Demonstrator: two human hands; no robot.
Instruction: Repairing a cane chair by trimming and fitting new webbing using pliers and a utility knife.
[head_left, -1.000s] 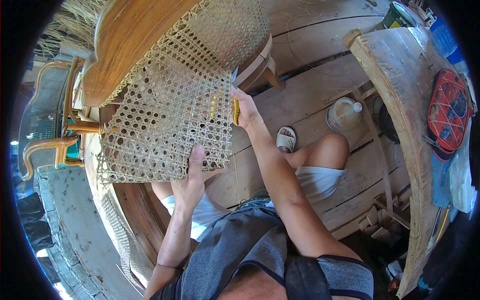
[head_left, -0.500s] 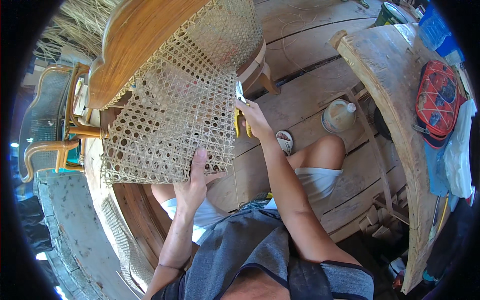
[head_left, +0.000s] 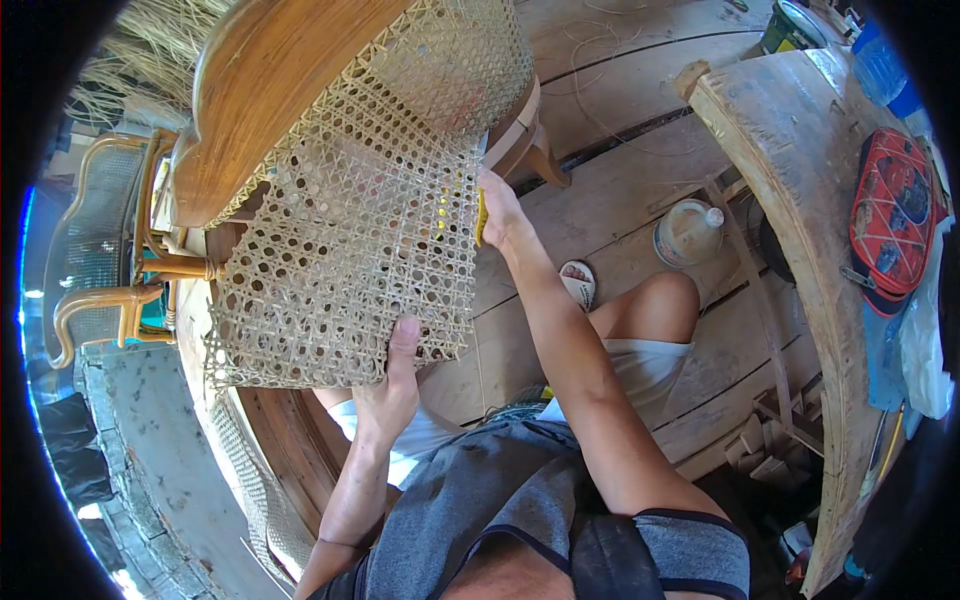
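Observation:
A sheet of woven cane webbing (head_left: 340,270) spreads in front of me, joined at its upper side to a wooden chair frame (head_left: 275,95). My left hand (head_left: 388,395) grips the sheet's near edge, thumb on top and fingers underneath. At the sheet's right edge, my right hand (head_left: 503,212) is closed round yellow-handled cutters (head_left: 482,215). The webbing partly covers the cutters; bits of yellow show through its holes and their jaws are mostly hidden.
Another cane chair (head_left: 100,220) stands at the left. On the right are a wooden bench (head_left: 765,130) with a red pouch (head_left: 890,215), and a plastic jug (head_left: 688,233) on the plank floor. Loose cane strands (head_left: 150,60) lie at the far left.
My right hand has moved slightly left with the cutters, which now sit partly behind the webbing's edge. My left hand and the sheet's near edge have dropped a little toward me.

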